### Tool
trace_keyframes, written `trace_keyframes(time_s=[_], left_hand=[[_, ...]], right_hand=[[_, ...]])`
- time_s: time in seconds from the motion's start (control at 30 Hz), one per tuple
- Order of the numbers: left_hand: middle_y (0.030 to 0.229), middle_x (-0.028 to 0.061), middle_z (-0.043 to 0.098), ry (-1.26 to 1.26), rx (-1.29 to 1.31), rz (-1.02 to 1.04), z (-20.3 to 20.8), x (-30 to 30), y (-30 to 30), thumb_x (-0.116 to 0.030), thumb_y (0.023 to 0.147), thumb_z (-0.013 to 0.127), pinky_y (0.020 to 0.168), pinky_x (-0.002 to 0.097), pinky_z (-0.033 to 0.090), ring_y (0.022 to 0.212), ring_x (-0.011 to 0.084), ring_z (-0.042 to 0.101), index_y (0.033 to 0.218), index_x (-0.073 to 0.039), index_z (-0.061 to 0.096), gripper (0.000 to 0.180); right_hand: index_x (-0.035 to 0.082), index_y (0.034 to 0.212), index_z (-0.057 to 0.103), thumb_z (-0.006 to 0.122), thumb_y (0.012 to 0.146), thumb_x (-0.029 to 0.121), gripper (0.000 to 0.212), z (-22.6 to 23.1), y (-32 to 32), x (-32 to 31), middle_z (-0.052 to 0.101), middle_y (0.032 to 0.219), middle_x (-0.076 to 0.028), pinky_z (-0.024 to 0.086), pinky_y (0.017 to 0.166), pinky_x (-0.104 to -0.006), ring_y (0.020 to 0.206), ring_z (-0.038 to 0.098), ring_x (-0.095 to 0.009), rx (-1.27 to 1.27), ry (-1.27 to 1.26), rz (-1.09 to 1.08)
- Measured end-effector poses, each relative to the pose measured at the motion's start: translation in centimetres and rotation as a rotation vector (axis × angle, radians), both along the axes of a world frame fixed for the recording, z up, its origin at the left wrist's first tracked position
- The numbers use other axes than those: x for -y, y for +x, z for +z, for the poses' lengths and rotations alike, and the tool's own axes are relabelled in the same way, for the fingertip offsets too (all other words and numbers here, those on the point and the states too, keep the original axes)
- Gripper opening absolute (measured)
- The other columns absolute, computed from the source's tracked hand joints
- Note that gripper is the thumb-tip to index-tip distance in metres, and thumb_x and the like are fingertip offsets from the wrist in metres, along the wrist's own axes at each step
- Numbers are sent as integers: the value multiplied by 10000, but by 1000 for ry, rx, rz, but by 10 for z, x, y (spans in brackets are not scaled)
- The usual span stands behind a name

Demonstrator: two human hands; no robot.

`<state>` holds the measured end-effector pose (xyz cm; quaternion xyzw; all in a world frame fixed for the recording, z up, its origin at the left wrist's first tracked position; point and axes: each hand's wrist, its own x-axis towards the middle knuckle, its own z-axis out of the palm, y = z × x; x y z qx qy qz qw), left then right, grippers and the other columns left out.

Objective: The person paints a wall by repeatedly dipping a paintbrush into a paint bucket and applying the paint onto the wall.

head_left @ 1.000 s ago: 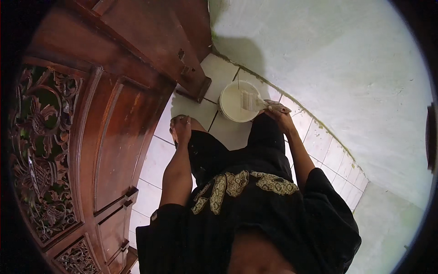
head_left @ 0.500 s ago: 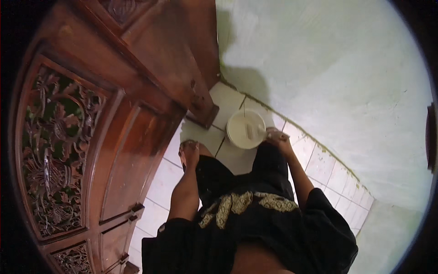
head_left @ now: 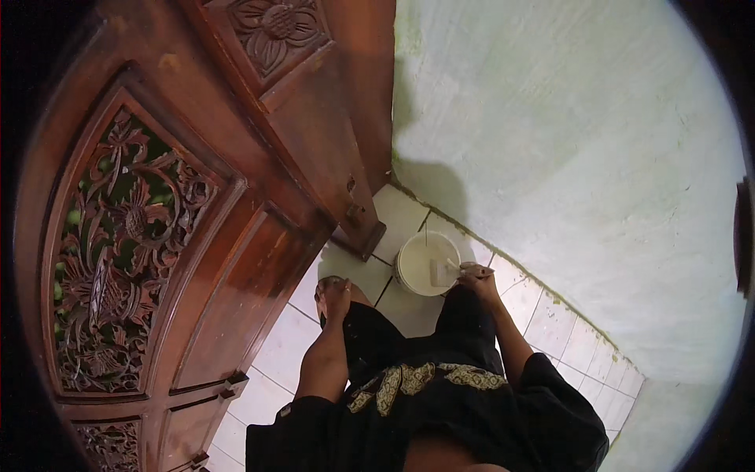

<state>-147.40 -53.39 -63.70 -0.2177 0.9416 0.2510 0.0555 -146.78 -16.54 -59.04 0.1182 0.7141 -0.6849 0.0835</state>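
A round white bucket (head_left: 406, 277) stands on the floor in front of my knees, with pale paint inside. My right hand (head_left: 478, 283) is closed at the bucket's right rim, around the handle of a wide, flat paintbrush (head_left: 441, 273). The brush's pale head is over or in the paint; I cannot tell how deep. My left hand (head_left: 333, 296) rests on my left knee, holding nothing, its fingers lying over the knee.
To the left is a large brown wooden piece (head_left: 228, 307) with carved openwork panels, its foot close to the bucket. A pale green wall (head_left: 566, 157) rises at the right, its lower edge stained. White tiles (head_left: 271, 338) cover the floor.
My view has tilted upward, so the bucket and hands sit lower in the picture. The brush head has shifted slightly toward the bucket's right side. My left hand stays on the knee.
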Motion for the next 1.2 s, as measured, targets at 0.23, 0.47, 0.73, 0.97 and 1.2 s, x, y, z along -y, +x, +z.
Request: trace_keyframes(time_s=[0.23,0.47,0.73,0.97,1.2], left_hand=[[1126,173,469,-40,5,-90,-53,32,13,-412,742,536,940,430,296,1091,332,388,954,-99,618,386],[1062,149,517,25,-8,-76,-21,9,7,-404,760,500,923,439,315,1086,320,396,916,-91,621,370],[1122,204,467,-73,-64,-101,-112,49,21,-399,748,539,934,451,296,1086,350,386,963,-77,611,394],[1123,172,467,145,-53,-12,-65,36,21,-419,755,536,926,427,315,1099,311,402,1007,-64,581,437],[1122,181,481,-33,-53,-76,-32,18,10,-433,760,501,947,446,294,1092,340,395,969,-70,613,433]], right_hand=[[-24,1054,511,591,810,200,341,13,-4,16,576,969,-142,499,782,-335,853,591,-227,198,-372,-161],[-17,1080,469,559,839,233,359,23,-9,17,560,973,-155,508,763,-341,845,590,-266,259,-377,-224],[7,801,568,529,815,103,104,40,-22,61,613,930,-97,475,645,-315,815,603,-212,-388,595,476],[53,830,589,492,802,132,129,85,-26,84,621,937,-87,466,678,-318,825,591,-260,-270,707,714],[176,939,620,482,803,411,305,100,-37,82,633,905,-37,465,710,-353,812,600,-240,-4,767,640]])
